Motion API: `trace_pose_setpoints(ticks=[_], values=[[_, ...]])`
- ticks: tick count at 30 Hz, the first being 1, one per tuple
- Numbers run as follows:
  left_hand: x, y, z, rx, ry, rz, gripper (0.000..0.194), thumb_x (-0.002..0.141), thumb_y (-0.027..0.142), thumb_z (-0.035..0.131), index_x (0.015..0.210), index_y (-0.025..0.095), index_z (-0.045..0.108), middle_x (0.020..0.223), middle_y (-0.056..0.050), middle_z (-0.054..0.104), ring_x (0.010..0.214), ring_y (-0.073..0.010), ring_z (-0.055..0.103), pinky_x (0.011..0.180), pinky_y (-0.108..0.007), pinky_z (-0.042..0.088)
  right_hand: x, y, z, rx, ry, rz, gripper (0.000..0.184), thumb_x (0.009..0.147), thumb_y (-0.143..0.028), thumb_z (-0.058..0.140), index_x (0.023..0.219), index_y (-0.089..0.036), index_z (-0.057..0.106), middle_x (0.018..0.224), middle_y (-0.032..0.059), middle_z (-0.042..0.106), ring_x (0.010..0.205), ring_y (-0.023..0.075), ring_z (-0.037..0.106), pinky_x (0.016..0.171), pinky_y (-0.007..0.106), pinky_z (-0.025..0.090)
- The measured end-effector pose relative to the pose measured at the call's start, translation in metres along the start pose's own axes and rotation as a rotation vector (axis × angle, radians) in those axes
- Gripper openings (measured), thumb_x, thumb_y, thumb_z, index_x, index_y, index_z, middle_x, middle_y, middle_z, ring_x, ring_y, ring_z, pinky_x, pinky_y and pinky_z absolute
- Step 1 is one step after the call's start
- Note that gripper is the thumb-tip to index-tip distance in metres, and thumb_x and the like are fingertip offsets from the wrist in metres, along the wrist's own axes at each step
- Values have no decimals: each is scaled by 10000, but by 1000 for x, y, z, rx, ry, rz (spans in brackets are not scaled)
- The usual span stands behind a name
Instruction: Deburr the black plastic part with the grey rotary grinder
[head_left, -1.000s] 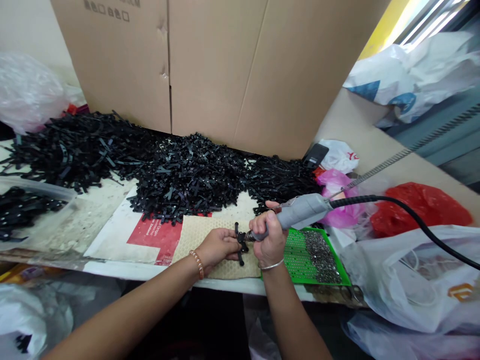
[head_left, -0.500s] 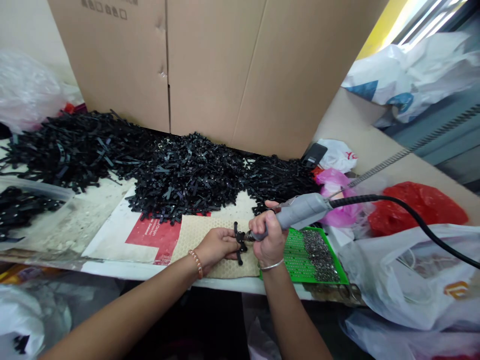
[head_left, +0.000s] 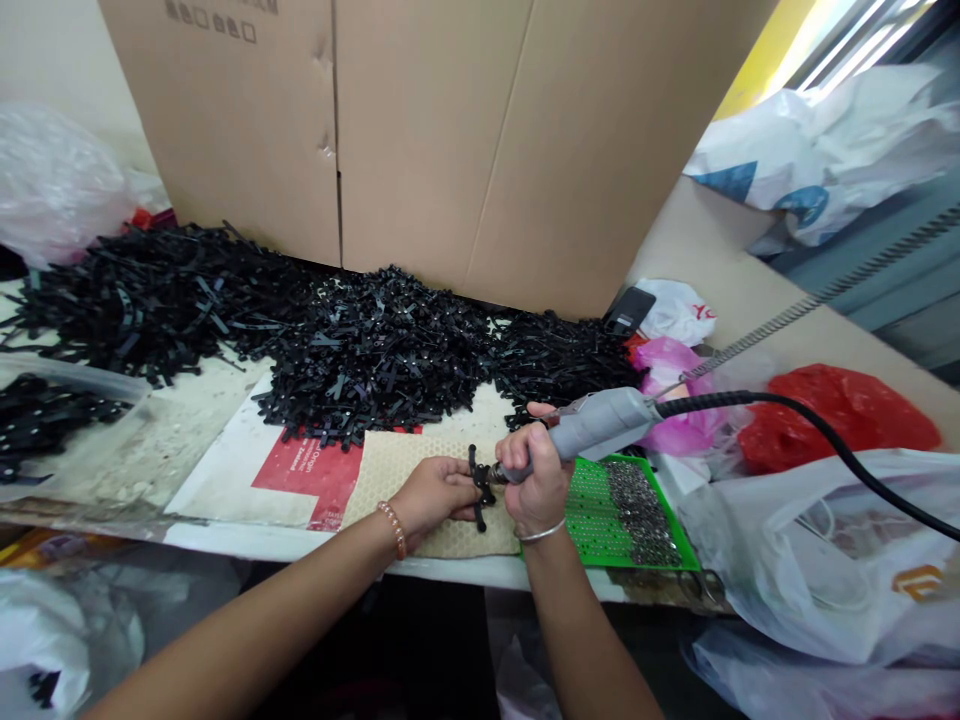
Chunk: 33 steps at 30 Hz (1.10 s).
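This is a small workshop. A big heap of black parts [head_left: 300,330] covers the bench [head_left: 180,440]. A green tray [head_left: 600,510] holds tiny screws [head_left: 637,510]. A large box [head_left: 420,130] stands behind, with bags [head_left: 825,540] all around.

Her left hand [head_left: 435,492] pins a black plastic part [head_left: 478,486] on the desk [head_left: 187,440]; the right hand [head_left: 534,480] presses a grey electric screwdriver [head_left: 592,425] against it.

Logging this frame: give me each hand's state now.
Left hand: closed on a small black plastic part, pressed to the mat.
Right hand: closed around the grey electric screwdriver, tip at the part.
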<state>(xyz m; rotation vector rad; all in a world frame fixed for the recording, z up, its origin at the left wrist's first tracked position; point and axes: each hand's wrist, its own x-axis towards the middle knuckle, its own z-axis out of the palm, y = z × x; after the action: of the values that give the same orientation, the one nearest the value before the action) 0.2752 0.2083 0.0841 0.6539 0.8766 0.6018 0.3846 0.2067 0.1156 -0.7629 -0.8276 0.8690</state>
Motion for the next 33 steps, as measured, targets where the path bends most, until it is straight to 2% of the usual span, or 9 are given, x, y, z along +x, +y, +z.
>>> trace_pose_setpoints(ticks=[10, 18, 28, 33], values=[[2, -2, -1, 16, 2, -2, 250, 605, 74, 695, 849, 86, 646, 738, -50, 660, 647, -116, 606, 606, -212, 535, 0, -1, 0, 2, 4, -37, 222, 810, -314, 639, 964, -192, 535, 471, -91, 380, 404, 94, 331, 442, 200, 361], [3, -3, -2, 8, -16, 6, 286, 573, 111, 743, 839, 86, 641, 763, -66, 669, 658, -123, 611, 604, -212, 536, 1, 0, -1, 20, 0, -29, 206, 806, -298, 644, 938, -192, 527, 472, -90, 390, 405, 93, 340, 440, 194, 366], [3, -4, -3, 12, -10, 13, 240, 607, 83, 694, 842, 85, 645, 720, -42, 646, 651, -116, 602, 604, -211, 537, 1, -1, -1, 17, 12, -37, 222, 805, -307, 641, 962, -186, 544, 466, -92, 384, 399, 92, 334, 437, 196, 367], [5, -5, -4, 8, -8, 9, 283, 594, 95, 724, 868, 86, 651, 744, -47, 653, 657, -118, 605, 610, -214, 540, 0, 1, -2, 24, -1, -27, 217, 815, -305, 644, 962, -186, 538, 475, -88, 390, 405, 92, 337, 439, 197, 367]])
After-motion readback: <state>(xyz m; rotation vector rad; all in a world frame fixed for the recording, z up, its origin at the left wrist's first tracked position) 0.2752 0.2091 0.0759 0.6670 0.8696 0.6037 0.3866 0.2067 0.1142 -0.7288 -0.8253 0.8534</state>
